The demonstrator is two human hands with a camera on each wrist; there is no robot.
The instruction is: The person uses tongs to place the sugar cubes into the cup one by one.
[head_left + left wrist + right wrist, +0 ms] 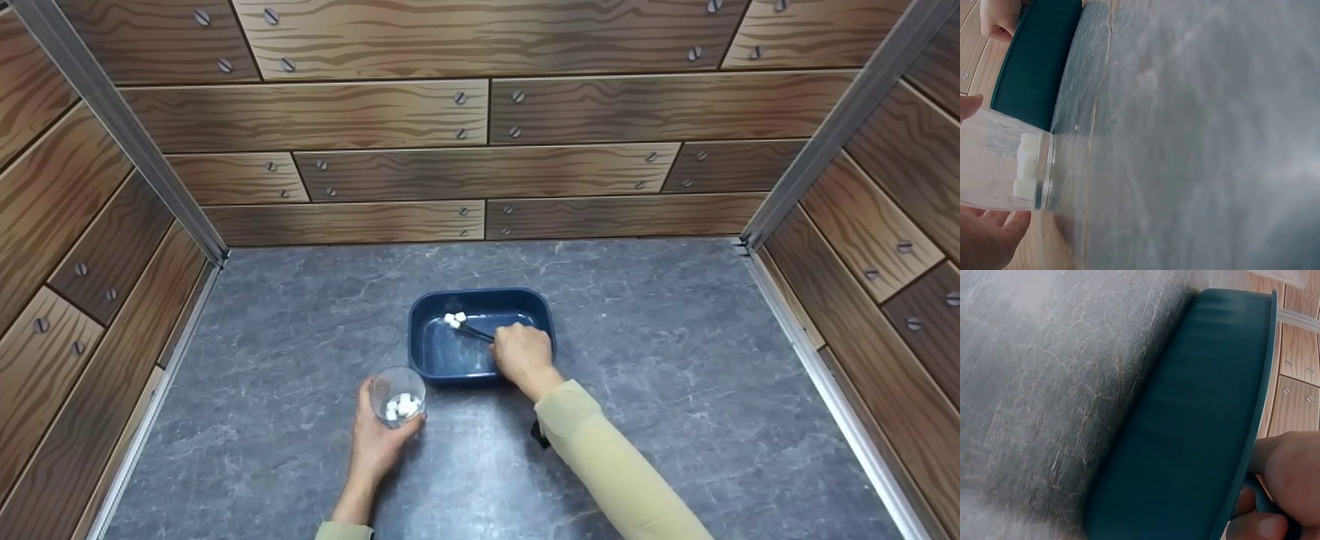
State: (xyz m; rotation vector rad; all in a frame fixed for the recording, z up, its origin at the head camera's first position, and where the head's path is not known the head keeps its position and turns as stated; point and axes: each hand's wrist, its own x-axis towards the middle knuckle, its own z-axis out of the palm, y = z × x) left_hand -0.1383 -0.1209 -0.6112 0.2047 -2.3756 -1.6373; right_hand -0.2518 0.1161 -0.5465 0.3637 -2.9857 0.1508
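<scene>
My left hand (379, 442) holds a clear cup (397, 382), its thumb and fingers on opposite sides. Several small white cubes (1028, 163) lie at the cup's bottom. Whether the cup touches the floor surface or hangs just above it, I cannot tell. To its upper right stands a dark blue rectangular basin (442, 375). Over the basin's right part, my right hand (523, 352) grips a slim dark utensil (476, 332) whose kind is not clear. Its tip points left, touching or close beside a little group of white cubes (454, 319) inside the basin.
The grey marbled surface (675, 360) spreads around the basin on all sides. Wood-pattern walls (390, 172) stand at the back, left and right, with metal rails (817, 337) along the edges.
</scene>
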